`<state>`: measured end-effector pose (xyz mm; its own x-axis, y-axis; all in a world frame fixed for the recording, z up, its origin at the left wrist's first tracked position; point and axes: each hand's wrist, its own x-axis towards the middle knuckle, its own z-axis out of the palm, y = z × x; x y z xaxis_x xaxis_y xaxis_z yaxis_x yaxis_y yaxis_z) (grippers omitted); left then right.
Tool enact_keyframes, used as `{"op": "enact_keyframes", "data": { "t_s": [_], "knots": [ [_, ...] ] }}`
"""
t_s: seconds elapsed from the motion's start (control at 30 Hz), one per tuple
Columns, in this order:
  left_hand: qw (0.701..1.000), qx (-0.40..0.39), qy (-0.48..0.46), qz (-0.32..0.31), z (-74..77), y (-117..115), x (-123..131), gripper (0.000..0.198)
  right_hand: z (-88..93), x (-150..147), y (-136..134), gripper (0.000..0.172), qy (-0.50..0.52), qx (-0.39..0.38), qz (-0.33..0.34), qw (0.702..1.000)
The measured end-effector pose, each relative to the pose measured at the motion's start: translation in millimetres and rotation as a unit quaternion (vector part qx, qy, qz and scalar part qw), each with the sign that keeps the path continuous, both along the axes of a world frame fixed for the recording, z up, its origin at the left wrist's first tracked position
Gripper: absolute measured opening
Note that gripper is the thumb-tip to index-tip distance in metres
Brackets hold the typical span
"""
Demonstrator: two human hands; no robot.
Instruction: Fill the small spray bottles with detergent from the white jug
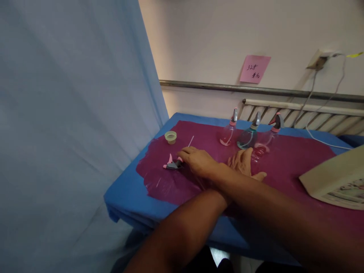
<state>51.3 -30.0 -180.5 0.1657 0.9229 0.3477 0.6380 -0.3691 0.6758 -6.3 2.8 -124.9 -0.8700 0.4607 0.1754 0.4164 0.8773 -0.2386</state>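
Observation:
My arms are crossed, the right over the left. On the left side of the plum sheet, my right hand (pixel 199 161) has its curled fingers at the collar end of a grey and pink trigger spray head (pixel 174 163), lying on its side. A thin clear tube (pixel 191 141) sticks up just beyond these fingers. My left hand (pixel 241 163) is spread, thumb apart, in front of the bottles and partly behind my right forearm. Nearest to it stand a clear spray bottle with a pink collar (pixel 269 139) and a teal spray bottle (pixel 248 137). A pink-tinted spray bottle (pixel 228 134) is further left.
A small pale green cup (pixel 170 137) stands at the back left. The plum sheet (pixel 162 182) lies over a blue-covered table (pixel 127 201). At right is a cream box (pixel 335 182). A blue curtain (pixel 85 113) hangs at left; a rail (pixel 204 86) and white cable (pixel 315 140) run behind.

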Motion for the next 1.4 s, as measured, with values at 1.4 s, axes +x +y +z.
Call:
{"op": "enact_keyframes", "data": {
  "t_s": [1.4],
  "knots": [
    [0.994, -0.078, -0.051, 0.058, 28.9, 24.3, -16.0, 0.109, -112.6, 372.6, -143.4, 0.043, 0.444, 0.053, -0.604, 0.66]
  ]
}}
